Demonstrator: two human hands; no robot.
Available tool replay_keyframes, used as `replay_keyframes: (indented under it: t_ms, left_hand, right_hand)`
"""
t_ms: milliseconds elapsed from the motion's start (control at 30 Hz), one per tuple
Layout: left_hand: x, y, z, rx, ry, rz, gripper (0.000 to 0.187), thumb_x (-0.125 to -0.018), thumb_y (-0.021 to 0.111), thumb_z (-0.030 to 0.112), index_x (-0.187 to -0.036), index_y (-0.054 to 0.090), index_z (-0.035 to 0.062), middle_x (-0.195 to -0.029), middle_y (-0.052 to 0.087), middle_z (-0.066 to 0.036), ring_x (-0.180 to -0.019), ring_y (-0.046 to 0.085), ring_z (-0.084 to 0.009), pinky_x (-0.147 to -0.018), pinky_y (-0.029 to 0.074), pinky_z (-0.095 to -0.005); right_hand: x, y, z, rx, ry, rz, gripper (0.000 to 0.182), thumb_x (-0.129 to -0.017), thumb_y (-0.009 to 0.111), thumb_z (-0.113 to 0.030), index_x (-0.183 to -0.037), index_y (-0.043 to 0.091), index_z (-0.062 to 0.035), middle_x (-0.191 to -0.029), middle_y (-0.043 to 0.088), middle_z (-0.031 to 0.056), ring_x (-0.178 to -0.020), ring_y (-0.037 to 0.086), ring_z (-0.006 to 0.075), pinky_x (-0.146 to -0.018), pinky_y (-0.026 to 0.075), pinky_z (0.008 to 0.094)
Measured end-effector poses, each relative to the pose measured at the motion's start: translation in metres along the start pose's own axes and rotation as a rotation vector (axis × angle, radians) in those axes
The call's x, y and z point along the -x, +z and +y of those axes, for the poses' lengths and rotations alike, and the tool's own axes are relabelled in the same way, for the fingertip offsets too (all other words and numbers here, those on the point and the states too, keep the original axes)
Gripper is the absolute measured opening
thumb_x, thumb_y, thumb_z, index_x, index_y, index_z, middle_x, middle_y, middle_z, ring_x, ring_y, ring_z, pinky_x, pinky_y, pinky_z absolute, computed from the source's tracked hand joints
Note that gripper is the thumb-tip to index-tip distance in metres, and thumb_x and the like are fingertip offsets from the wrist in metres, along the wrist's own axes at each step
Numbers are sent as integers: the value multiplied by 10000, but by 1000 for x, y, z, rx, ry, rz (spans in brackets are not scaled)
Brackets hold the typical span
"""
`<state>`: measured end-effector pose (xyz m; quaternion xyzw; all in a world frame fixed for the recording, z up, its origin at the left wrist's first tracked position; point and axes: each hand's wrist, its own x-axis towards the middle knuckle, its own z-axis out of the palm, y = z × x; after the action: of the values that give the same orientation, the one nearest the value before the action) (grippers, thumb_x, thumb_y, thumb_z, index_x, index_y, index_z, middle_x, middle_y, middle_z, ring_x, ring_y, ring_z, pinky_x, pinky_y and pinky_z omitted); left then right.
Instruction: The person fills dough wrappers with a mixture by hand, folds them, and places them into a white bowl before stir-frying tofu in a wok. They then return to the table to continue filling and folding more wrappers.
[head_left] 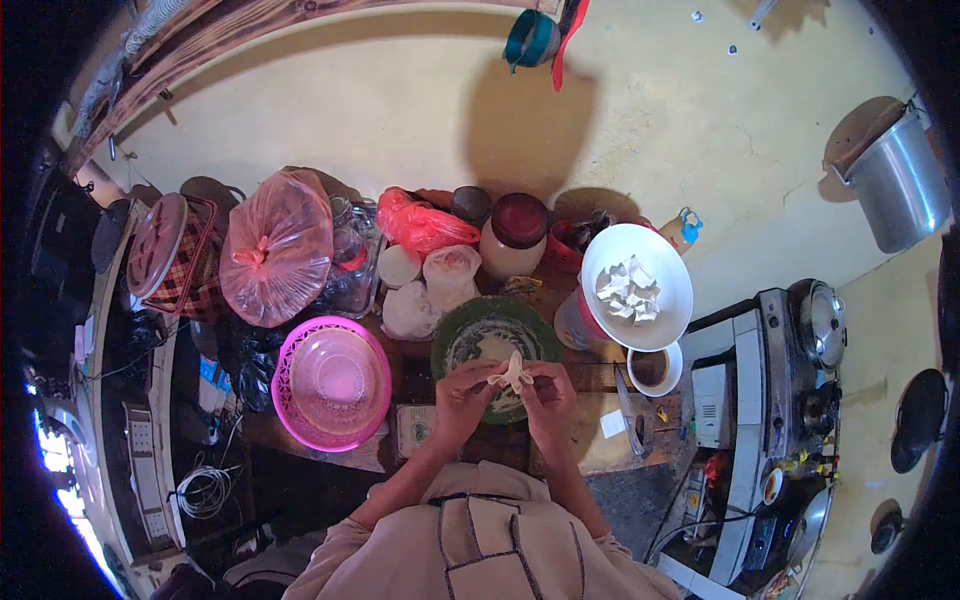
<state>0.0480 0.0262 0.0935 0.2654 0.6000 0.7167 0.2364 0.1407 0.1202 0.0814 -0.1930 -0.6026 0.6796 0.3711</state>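
Between my two hands is a small, pale piece of folded dough [515, 374], its edges pinched into points. My left hand [468, 392] grips one side with thumb and fingers, and my right hand [548, 396] grips the other. Both are above a green basin [446, 335] dusted inside with white powder that looks like flour. Up and to the right, a white bowl [676, 262] holds several similar pale folded pieces [632, 288]. A cup of dark liquid [651, 368] stands just below that bowl.
A pink basket with a clear bowl [333, 384] sits to the left. A knife [629, 408] and a white square [612, 424] lie at right. Behind are tied plastic bags [277, 248] and a red-lidded jar [513, 240]. A stove [785, 340] stands far right.
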Motion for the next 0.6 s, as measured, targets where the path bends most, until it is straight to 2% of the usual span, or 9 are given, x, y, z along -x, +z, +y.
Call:
replay_keyframes:
  t_ms: [100,200,300,400,500,600]
  left_hand:
    - [1,2,-1,-65,62,48,268,-680,618,-85,-924,640,23,-931,608,-99,-893,561,-172,-784,440,-270]
    - [1,1,-5,-141,118,53,276,-655,624,-95,-902,643,27,-898,621,-92,-874,575,-179,-778,445,-279]
    - [-1,-2,-5,-154,159,23,275,-636,630,-95,-882,641,30,-880,627,-81,-847,587,-178,-771,450,-284]
    - [-3,-4,-6,-258,214,18,257,-627,637,-90,-855,635,28,-863,626,-79,-827,594,-185,-759,457,-289]
    - [-3,-1,2,-408,279,57,222,-632,645,-80,-828,623,23,-844,622,-87,-812,600,-199,-737,465,-292]
    - [0,2,1,-436,340,49,206,-641,657,-60,-821,603,24,-835,618,-98,-796,606,-211,-711,473,-290]
  right_hand:
    - [-1,-1,-2,-11,17,-1,155,-790,572,-28,-941,564,2,-971,569,92,-864,560,135,-758,459,254]
    - [-1,-4,-7,156,16,0,128,-791,559,-20,-916,581,-4,-943,584,86,-841,570,144,-750,463,267]
    - [-1,-11,-7,318,-82,-42,109,-792,557,-31,-890,593,1,-919,594,90,-823,582,170,-747,466,280]
    - [-3,-16,-8,396,-82,-77,162,-779,570,-44,-937,581,-9,-934,590,98,-849,578,183,-763,459,290]
    - [-7,8,-40,-225,70,23,241,-736,617,-14,-970,557,-21,-950,570,94,-883,554,162,-768,448,286]
    - [-10,5,-51,178,71,-47,293,-734,614,-10,-1016,542,-43,-963,565,97,-908,548,172,-785,441,303]
